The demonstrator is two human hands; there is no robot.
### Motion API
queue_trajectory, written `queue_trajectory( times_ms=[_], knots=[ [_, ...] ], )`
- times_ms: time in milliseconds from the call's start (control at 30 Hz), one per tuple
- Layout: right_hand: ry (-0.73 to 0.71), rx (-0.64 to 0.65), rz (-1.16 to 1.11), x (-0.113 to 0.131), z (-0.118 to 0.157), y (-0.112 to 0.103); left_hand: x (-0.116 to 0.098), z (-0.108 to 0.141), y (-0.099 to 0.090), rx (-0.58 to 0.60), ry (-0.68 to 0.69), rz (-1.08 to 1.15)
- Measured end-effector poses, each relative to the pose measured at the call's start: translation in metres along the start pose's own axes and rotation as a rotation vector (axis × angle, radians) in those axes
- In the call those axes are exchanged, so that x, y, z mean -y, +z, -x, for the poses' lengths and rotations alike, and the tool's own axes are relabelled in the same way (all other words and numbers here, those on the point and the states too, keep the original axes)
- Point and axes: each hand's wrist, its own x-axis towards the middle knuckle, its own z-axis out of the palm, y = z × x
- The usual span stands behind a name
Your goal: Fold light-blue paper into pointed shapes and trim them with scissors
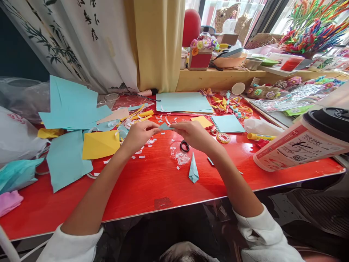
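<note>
Between my two hands, a small piece of light blue paper [165,126] is held just above the red table [131,189]. My left hand [141,134] pinches its left end, and my right hand [192,134] pinches its right end. Most of the paper is covered by my fingers, so its folds cannot be made out. Below my right hand, a folded light blue paper piece [193,170] with a pointed top lies on the table. A black ring-shaped band [184,146] sits close under that hand, amid small white paper scraps [141,157].
Light blue sheets [68,105] and a yellow sheet [100,145] lie at left. Square blue papers [228,123] and larger blue sheets [182,102] are stacked behind. A big lidded cup [302,142] leans in at right, near a yellow marker [260,137] and a tape roll [223,137].
</note>
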Motion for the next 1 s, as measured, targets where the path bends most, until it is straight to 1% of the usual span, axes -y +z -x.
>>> queue_trajectory(
  times_ms=[100,200,267,367,467,567,667,867,933,1000],
  knots=[
    [-0.042,0.003,0.03,0.0007,-0.0001,-0.0011,0.0009,-0.0006,-0.0003,0.039,-0.031,0.021],
    [0.02,0.042,-0.018,0.0049,0.0,-0.0033,0.0016,-0.0005,0.001,-0.004,0.001,0.004],
    [0.063,0.04,-0.046,0.0073,-0.0003,-0.0041,0.0014,0.0,0.0023,-0.026,0.028,-0.001],
    [0.074,0.017,-0.027,0.0087,-0.0012,-0.0033,-0.0001,0.0012,0.0039,0.001,-0.01,0.044],
    [0.026,0.015,0.025,0.0084,-0.0021,-0.002,-0.0018,0.0018,0.0043,0.036,-0.07,0.108],
    [-0.032,0.015,0.052,0.007,-0.002,-0.001,-0.0017,0.0017,0.0044,0.071,-0.102,0.161],
    [-0.07,0.018,0.06,0.0051,-0.001,0.0006,0.0005,0.0012,0.004,0.13,-0.126,0.194],
    [-0.158,0.05,-0.017,0.006,-0.0005,0.005,0.0035,0.0019,0.0002,0.239,-0.19,0.276],
    [-0.161,0.068,-0.042,0.0077,-0.0005,0.0047,0.0028,0.0024,-0.0005,0.255,-0.193,0.295],
    [-0.135,0.08,-0.077,0.0084,0.0,0.0023,0.0018,0.0027,-0.0004,0.25,-0.192,0.29]
  ],
)
